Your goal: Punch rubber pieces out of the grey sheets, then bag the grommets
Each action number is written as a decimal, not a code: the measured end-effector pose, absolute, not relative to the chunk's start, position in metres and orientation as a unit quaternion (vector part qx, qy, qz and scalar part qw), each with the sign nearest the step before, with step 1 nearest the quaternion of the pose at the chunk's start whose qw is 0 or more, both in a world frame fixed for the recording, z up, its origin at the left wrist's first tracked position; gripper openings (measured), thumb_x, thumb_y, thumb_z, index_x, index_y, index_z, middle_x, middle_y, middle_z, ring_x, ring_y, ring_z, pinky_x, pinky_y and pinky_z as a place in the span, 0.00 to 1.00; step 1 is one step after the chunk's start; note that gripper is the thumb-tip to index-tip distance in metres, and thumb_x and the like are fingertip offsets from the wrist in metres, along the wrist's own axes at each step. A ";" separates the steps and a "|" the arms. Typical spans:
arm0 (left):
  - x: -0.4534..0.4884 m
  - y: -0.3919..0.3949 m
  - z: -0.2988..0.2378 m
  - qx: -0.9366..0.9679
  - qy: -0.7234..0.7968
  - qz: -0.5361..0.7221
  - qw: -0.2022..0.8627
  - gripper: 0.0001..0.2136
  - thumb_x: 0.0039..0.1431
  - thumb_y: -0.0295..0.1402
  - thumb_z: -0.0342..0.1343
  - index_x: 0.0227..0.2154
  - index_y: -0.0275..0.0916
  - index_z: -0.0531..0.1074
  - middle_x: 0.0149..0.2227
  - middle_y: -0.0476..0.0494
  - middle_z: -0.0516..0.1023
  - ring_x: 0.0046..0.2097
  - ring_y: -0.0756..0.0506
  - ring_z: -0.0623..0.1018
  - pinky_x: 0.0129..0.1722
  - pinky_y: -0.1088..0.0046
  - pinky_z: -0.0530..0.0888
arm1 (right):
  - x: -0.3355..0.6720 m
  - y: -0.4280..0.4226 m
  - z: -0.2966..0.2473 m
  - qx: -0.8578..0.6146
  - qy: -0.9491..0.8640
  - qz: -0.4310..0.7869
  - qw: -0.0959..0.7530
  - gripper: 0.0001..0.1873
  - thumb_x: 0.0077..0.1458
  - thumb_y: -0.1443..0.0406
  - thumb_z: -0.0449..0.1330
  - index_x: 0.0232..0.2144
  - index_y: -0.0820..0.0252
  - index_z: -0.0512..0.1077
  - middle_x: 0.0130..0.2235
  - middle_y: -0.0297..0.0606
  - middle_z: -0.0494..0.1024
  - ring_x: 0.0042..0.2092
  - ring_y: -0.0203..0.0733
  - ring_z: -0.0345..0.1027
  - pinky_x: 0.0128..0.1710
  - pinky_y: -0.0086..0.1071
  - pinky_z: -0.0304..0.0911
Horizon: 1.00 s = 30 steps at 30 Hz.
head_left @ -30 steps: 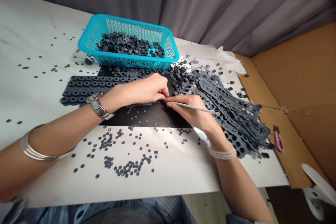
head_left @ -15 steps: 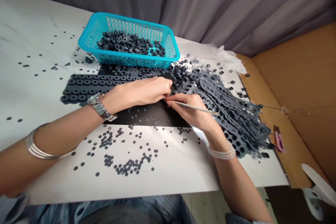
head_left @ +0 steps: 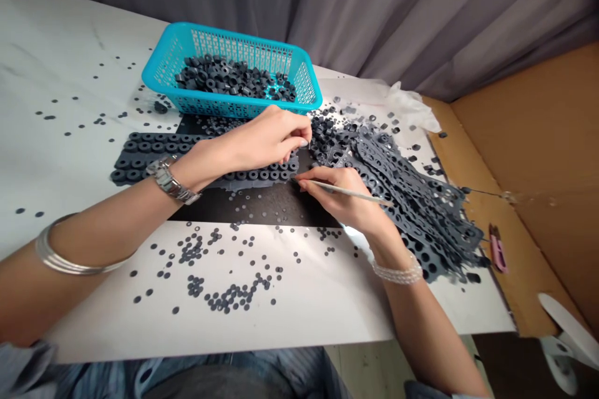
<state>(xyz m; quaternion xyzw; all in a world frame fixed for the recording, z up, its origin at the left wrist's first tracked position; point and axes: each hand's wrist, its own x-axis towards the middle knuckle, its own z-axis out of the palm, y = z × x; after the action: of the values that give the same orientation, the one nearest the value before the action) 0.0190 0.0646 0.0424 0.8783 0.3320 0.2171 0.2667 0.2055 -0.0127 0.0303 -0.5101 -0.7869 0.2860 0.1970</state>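
My left hand (head_left: 269, 131) is raised over the right end of a dark rubber sheet (head_left: 150, 144) with rows of ring-shaped grommets. Its thumb and fingertips are pinched together; whatever they hold, if anything, is too small to make out. My right hand (head_left: 339, 193) is closed around a thin, pale, stick-shaped tool (head_left: 349, 192), held like a pen. The tool's tip is close to the sheet's lower right corner, and I cannot tell if it touches. A black mat (head_left: 224, 209) lies beneath the sheet, sprinkled with small dark discs.
Behind the sheet stands a turquoise basket (head_left: 224, 103) of loose black grommets. A heap of punched-out rubber sheets (head_left: 412, 193) lies right of my right hand. Pink-handled snips (head_left: 497, 249) rest on cardboard at the right. Dark discs (head_left: 229, 296) are scattered across the white table (head_left: 318, 305).
My left hand has lifted up and away from the right hand's fingertips, uncovering the sheet's right end. My right hand and the tool have stayed nearly in place.
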 end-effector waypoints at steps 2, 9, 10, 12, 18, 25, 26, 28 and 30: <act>0.018 0.063 0.048 0.850 0.356 0.225 0.316 0.06 0.59 0.30 0.53 0.30 0.37 0.74 0.21 0.49 0.74 0.25 0.50 0.75 0.29 0.70 0.71 | 0.208 -0.013 0.030 -0.510 -0.779 0.303 0.203 0.11 0.60 0.65 0.56 0.39 0.60 0.78 0.40 0.38 0.83 0.37 0.42 0.76 0.37 0.31 0.65; 0.009 0.054 0.035 0.673 0.396 0.223 0.584 0.10 0.61 0.32 0.53 0.39 0.34 0.76 0.36 0.38 0.81 0.34 0.47 0.79 0.37 0.64 0.77 | 0.213 -0.017 0.036 -0.552 -0.691 0.318 0.340 0.13 0.61 0.59 0.56 0.38 0.60 0.76 0.31 0.37 0.81 0.33 0.40 0.74 0.36 0.31 0.66; 0.007 0.052 0.034 0.642 0.395 0.222 0.619 0.09 0.60 0.33 0.54 0.39 0.34 0.76 0.36 0.38 0.80 0.35 0.47 0.79 0.38 0.64 0.77 | 0.212 -0.018 0.037 -0.558 -0.676 0.312 0.367 0.13 0.61 0.59 0.55 0.39 0.60 0.75 0.30 0.37 0.80 0.33 0.40 0.74 0.35 0.31 0.66; 0.005 0.050 0.031 0.580 0.379 0.223 0.686 0.08 0.59 0.33 0.56 0.37 0.34 0.75 0.35 0.40 0.80 0.35 0.49 0.78 0.39 0.67 0.77 | 0.209 -0.020 0.036 -0.568 -0.655 0.298 0.399 0.13 0.62 0.58 0.54 0.41 0.60 0.74 0.29 0.37 0.79 0.31 0.39 0.74 0.34 0.32 0.67; 0.007 0.041 0.034 0.419 0.340 0.206 0.816 0.08 0.54 0.34 0.63 0.32 0.33 0.76 0.32 0.45 0.78 0.33 0.54 0.77 0.37 0.79 0.74 | 0.200 -0.024 0.031 -0.575 -0.658 0.267 0.407 0.16 0.65 0.57 0.50 0.47 0.58 0.71 0.26 0.33 0.79 0.29 0.38 0.73 0.35 0.32 0.67; 0.011 0.035 0.039 0.358 0.310 0.205 0.857 0.06 0.57 0.30 0.60 0.32 0.31 0.77 0.33 0.42 0.80 0.34 0.52 0.79 0.39 0.78 0.75 | 0.198 -0.026 0.034 -0.545 -0.681 0.289 0.394 0.16 0.65 0.59 0.50 0.46 0.60 0.73 0.29 0.35 0.79 0.29 0.36 0.72 0.33 0.30 0.66; 0.011 0.036 0.038 0.350 0.301 0.207 0.862 0.06 0.57 0.29 0.60 0.33 0.31 0.78 0.34 0.40 0.81 0.37 0.50 0.80 0.42 0.76 0.76 | 0.198 -0.026 0.034 -0.540 -0.689 0.288 0.388 0.15 0.64 0.60 0.52 0.46 0.60 0.73 0.30 0.35 0.78 0.29 0.36 0.71 0.32 0.29 0.65; 0.010 0.036 0.035 0.337 0.286 0.217 0.871 0.06 0.57 0.26 0.60 0.36 0.30 0.78 0.39 0.37 0.81 0.42 0.46 0.80 0.48 0.72 0.75 | 0.198 -0.026 0.033 -0.532 -0.703 0.282 0.379 0.15 0.63 0.60 0.53 0.47 0.60 0.73 0.31 0.35 0.78 0.29 0.36 0.71 0.31 0.29 0.64; 0.010 0.037 0.034 0.326 0.278 0.230 0.874 0.07 0.57 0.24 0.59 0.38 0.29 0.77 0.43 0.35 0.80 0.46 0.44 0.80 0.52 0.69 0.74 | 0.199 -0.026 0.033 -0.525 -0.712 0.273 0.379 0.15 0.63 0.61 0.53 0.48 0.60 0.73 0.31 0.35 0.77 0.29 0.36 0.70 0.32 0.29 0.64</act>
<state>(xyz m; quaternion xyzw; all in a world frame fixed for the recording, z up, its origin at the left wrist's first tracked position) 0.0098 0.0365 0.0342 0.3260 0.2775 0.2303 0.8739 0.1989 -0.0259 0.0330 -0.5247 -0.7118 0.2735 0.3785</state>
